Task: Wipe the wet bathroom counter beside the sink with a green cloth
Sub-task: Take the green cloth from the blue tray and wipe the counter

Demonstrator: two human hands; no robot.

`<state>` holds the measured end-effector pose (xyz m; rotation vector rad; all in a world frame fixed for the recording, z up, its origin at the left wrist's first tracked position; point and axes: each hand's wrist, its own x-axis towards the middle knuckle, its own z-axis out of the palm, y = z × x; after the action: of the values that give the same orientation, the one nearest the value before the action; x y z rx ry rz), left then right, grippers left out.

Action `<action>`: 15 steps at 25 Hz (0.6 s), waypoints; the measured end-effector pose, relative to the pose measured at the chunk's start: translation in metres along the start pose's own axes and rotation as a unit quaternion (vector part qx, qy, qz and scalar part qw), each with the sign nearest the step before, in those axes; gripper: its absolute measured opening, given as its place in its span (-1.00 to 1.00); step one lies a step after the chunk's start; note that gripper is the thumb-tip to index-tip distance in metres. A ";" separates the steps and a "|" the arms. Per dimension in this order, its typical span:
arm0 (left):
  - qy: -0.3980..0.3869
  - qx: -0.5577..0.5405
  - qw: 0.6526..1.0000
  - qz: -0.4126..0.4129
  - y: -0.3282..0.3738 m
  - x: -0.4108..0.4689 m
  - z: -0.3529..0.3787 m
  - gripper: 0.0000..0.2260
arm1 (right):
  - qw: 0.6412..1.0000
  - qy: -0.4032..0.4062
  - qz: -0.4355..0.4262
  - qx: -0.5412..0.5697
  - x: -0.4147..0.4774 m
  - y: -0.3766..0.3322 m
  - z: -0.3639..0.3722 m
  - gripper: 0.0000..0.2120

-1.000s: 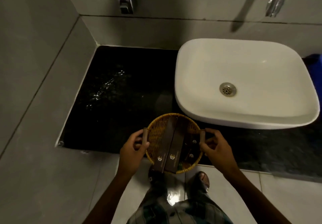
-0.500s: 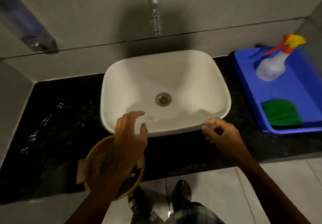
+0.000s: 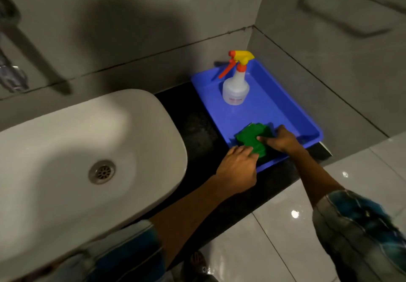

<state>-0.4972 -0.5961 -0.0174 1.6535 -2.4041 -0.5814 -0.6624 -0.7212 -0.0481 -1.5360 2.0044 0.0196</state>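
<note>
A folded green cloth (image 3: 252, 138) lies in the near end of a blue tray (image 3: 270, 110) on the black counter (image 3: 197, 128), right of the white sink (image 3: 83, 150). My right hand (image 3: 281, 139) grips the cloth's far right side, thumb across its top. My left hand (image 3: 238, 167) rests on the cloth's near left edge, fingers curled on it. Whether the cloth is lifted off the tray I cannot tell.
A white spray bottle (image 3: 236, 84) with a yellow and orange trigger stands at the tray's far end. A chrome tap (image 3: 11, 75) juts from the wall at the far left. Grey tiled walls close in behind and on the right. Glossy floor tiles (image 3: 274, 227) lie below.
My view swung right, from the basket left of the sink to the tray. Both hands let go of the basket and moved right onto the green cloth.
</note>
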 end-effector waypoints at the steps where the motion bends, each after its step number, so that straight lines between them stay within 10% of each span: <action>1: -0.037 0.023 0.999 -0.006 -0.004 0.007 -0.007 -0.58 | 1.000 -0.006 0.002 0.006 0.002 -0.017 -0.004 0.00; 8: -0.123 0.015 0.989 -0.080 -0.024 0.028 -0.014 -0.57 | 0.984 -0.049 0.002 0.171 -0.006 -0.056 0.013 -0.39; 12: 0.039 -0.167 0.979 -0.113 -0.036 0.010 -0.026 -0.62 | 0.931 0.037 0.003 0.362 -0.038 -0.050 0.013 -0.60; 15: 0.195 -0.311 0.910 -0.192 -0.059 -0.027 -0.065 -0.58 | 0.843 -0.041 -0.064 0.532 -0.086 -0.082 -0.005 -0.60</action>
<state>-0.4131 -0.6039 0.0203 1.7223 -1.4123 -0.8633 -0.5798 -0.6751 0.0237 -0.8719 1.3759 -0.9099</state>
